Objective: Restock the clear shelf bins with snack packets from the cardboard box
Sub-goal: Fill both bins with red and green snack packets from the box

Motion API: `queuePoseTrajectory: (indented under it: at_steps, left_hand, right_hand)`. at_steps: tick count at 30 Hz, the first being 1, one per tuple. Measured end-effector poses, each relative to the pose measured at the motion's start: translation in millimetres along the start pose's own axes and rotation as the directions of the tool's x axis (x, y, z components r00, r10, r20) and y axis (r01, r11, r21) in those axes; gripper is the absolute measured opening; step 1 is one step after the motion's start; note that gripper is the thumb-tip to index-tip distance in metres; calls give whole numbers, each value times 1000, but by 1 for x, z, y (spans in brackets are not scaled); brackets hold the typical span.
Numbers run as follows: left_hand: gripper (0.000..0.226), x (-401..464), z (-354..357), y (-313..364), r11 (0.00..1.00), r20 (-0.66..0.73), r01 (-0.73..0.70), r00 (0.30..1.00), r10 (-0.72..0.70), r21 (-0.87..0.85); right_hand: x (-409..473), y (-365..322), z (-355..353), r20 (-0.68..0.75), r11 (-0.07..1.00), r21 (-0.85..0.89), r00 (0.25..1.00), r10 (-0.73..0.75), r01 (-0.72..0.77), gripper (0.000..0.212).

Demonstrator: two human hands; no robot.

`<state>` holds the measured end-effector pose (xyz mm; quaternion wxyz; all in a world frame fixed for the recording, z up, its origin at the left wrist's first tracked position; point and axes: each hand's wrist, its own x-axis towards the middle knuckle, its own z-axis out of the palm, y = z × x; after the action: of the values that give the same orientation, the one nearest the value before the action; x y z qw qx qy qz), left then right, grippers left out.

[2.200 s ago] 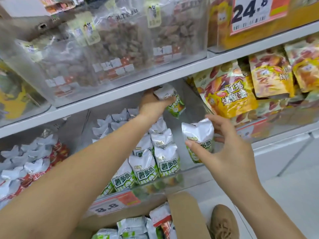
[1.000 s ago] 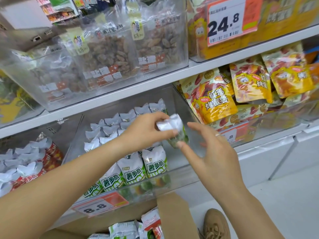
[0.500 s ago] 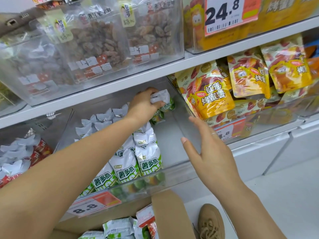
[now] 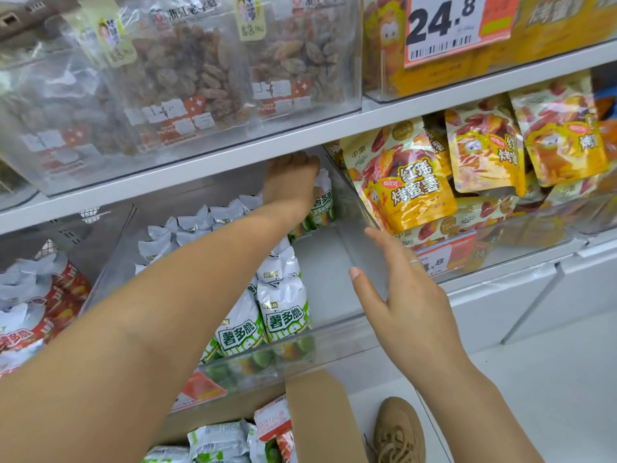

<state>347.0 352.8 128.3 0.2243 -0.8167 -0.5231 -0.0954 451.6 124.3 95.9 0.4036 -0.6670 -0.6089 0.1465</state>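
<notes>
Store shelving (image 4: 300,138), white, two tiers in view, pale floor below. Upper tier: clear bin (image 4: 187,78) of dried-fruit bags, beside it a yellow-packet bin with 24.8 price tag (image 4: 457,28). Lower tier, middle: clear shelf bin (image 4: 334,342) with green-and-white snack packets (image 4: 285,315) standing in rows on its left side, bare bin floor on the right side. Left hand (image 4: 290,185) reaching deep into bin's back right corner, on a green packet (image 4: 322,205) there; fingers hidden under upper shelf edge, grip not readable, cannot tell whether holding or just touching. Right hand (image 4: 400,295) hovering at bin's right wall, fingers straight and spread, holding nothing, ring on one finger. Left neighbour bin (image 4: 110,248): red-and-white packets (image 4: 36,312), partly cut by frame edge. Right neighbour bin: yellow sweet-potato packets (image 4: 407,185), price tag half hidden behind right hand. Bottom: cardboard box (image 4: 320,419) with flap up, green and red packets inside, mostly cut off by frame and left forearm. Tan shoe (image 4: 399,432) beside box.
</notes>
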Motion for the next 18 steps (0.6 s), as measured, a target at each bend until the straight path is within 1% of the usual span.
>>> queuePoseTrajectory:
  at_steps: [2, 5, 8, 10, 12, 13, 15, 17, 18]
  left_hand:
    - [26, -2, 4, 3, 998, 70, -63, 996, 61, 23]
    - [26, -8, 13, -1, 993, 190, -106, 975, 113, -46]
    - [30, -13, 9, -10, 977, 192, -110, 971, 145, -185]
    - [34, -18, 1, -14, 959, 146, -52, 985, 95, -277]
    - [37, -26, -6, -19, 947, 111, 17, 994, 19, -320]
    - [37, -29, -7, -21, 937, 130, 62, 991, -18, -343]
    - [36, -34, -6, -26, 898, 241, 163, 968, -66, -409]
    - [34, -35, -4, -32, 861, 352, 222, 935, -54, -457]
    - [33, -34, -4, -35, 838, 372, 237, 927, -44, -492]
  right_hand:
    - [0, 0, 0, -6, 1000, 0, 1000, -1, 1, 50]
    - [-1, -1, 0, -14, 1000, 0, 1000, 4, -4, 51]
    - [-1, -3, -1, -10, 1000, -8, 1000, 11, -11, 51]
    - [-1, -4, -2, -3, 1000, -18, 1000, 17, -17, 51]
    - [-1, -6, -3, -2, 999, -34, 1000, 22, -22, 49]
    - [-1, -6, -3, -2, 999, -43, 1000, 23, -23, 48]
    - [-1, -7, -2, -3, 998, -56, 1000, 23, -23, 47]
    - [-1, -7, -2, -2, 998, -60, 1000, 22, -22, 47]
    - [-1, -6, -2, -2, 998, -62, 1000, 22, -22, 47]
